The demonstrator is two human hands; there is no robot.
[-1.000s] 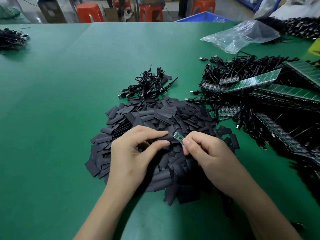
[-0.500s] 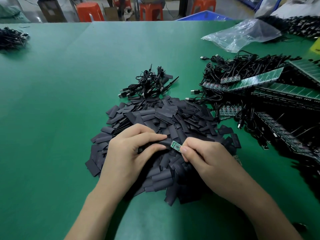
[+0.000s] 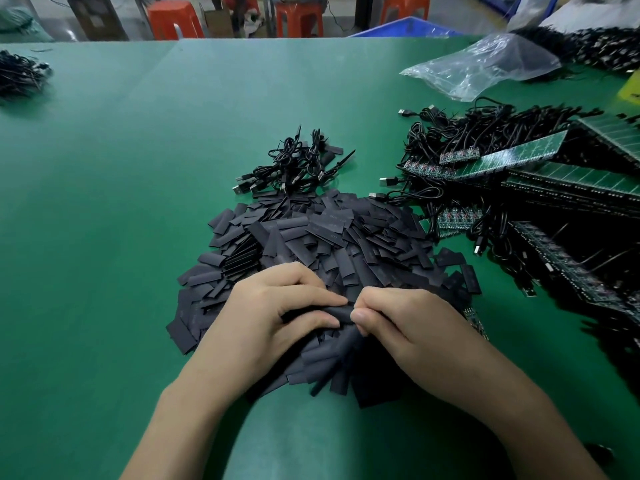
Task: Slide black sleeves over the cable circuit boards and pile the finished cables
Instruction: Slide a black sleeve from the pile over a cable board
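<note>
A black sleeve (image 3: pixel 341 312) lies crosswise between my two hands, just above a big heap of loose black sleeves (image 3: pixel 332 237). My left hand (image 3: pixel 277 313) pinches the sleeve's left end between thumb and forefinger. My right hand (image 3: pixel 405 320) pinches its right end, fingers curled. The small green circuit board is hidden, apparently inside the sleeve. Behind the heap sits a small pile of finished cables (image 3: pixel 298 168) with USB plugs. Unsleeved cables and green board strips (image 3: pixel 512 157) spread over the right side.
The green table (image 3: pixel 138 202) stretches wide to the left. A clear plastic bag (image 3: pixel 485 64) lies at the back right, with another cable bundle (image 3: pixel 17 74) at the far left edge. Orange stools (image 3: pixel 176 19) stand beyond the table.
The green board pinched in my right hand has gone into the sleeve held by my left hand. The two hands have closed together and dropped slightly toward me.
</note>
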